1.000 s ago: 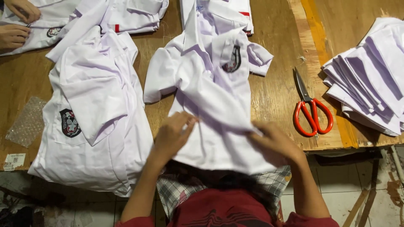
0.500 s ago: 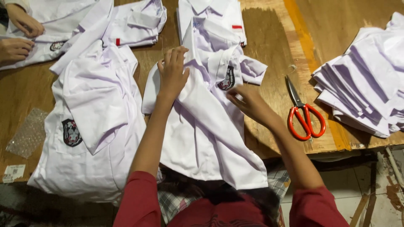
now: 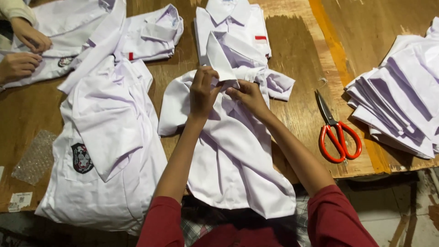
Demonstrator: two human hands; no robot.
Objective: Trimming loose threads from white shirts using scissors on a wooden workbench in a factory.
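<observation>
— So, which step is the person on?

— Judging by the pose, it is the collar end of a fold. The white shirt lies flat on the wooden bench, its hem hanging off the near edge at 6 o'clock, its collar toward 12. Both hands meet at the collar: the left hand has its grip pinched on the raised collar flap, fingers curled round the cloth, and the right hand pinches the same flap from 3 o'clock, fingertips pressed together on the fabric.

— What lies around it?

— Just beyond, at 12 o'clock, a folded shirt with a small red tab, touching the one in hand. At 9 o'clock an open shirt with a dark badge — spread wide, sleeve folded across. At 3 o'clock, red-handled scissors lie apart from the cloth, and further right a stack of folded white cloth. At 10 o'clock another person's hands work on a separate shirt.

— And the next move?

— Probably it calls for laying the collar down square and smoothing it — the sleeves at either side look loose and unfolded, so they would want tucking in.
</observation>
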